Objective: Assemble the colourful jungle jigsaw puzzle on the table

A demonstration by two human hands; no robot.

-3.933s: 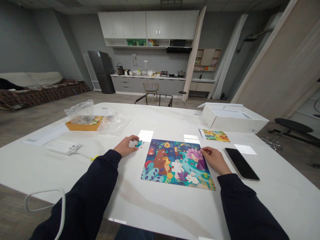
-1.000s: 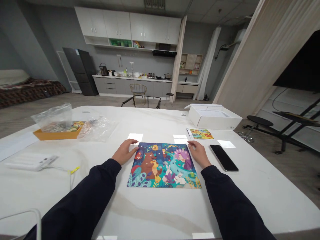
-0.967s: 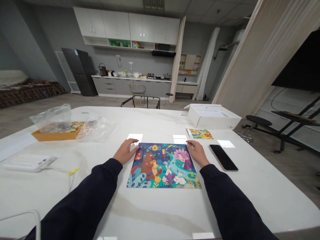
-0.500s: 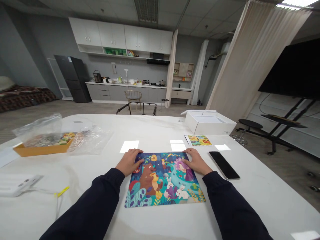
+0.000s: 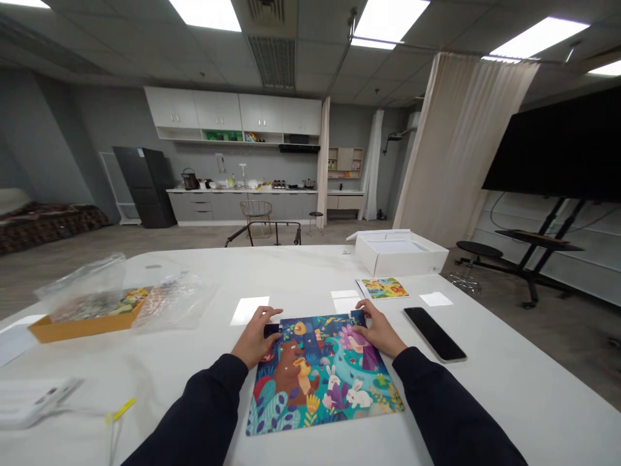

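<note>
A colourful picture puzzle [image 5: 325, 382] with a bear, rabbits and a purple bird lies on the white table [image 5: 291, 278] in front of me. My left hand [image 5: 257, 336] holds its upper left corner, where a dark corner piece looks tilted or separated from the rest. My right hand [image 5: 378, 329] grips the upper right corner, thumb on top, and a small gap shows beside the dark piece there. A picture card [image 5: 385, 287] lies beyond my right hand, and a black phone [image 5: 435, 333] is to its right.
At the left stand an orange box [image 5: 87, 325] with pieces and plastic bags [image 5: 169, 301], and a white device [image 5: 36, 398] with a cable and yellow tie [image 5: 123, 410]. An open white box [image 5: 400, 252] sits at the back right.
The view has tilted up, so the table sits lower. Both top corners of the puzzle now show gaps or lifting under my hands, where the top edge looked even before.
</note>
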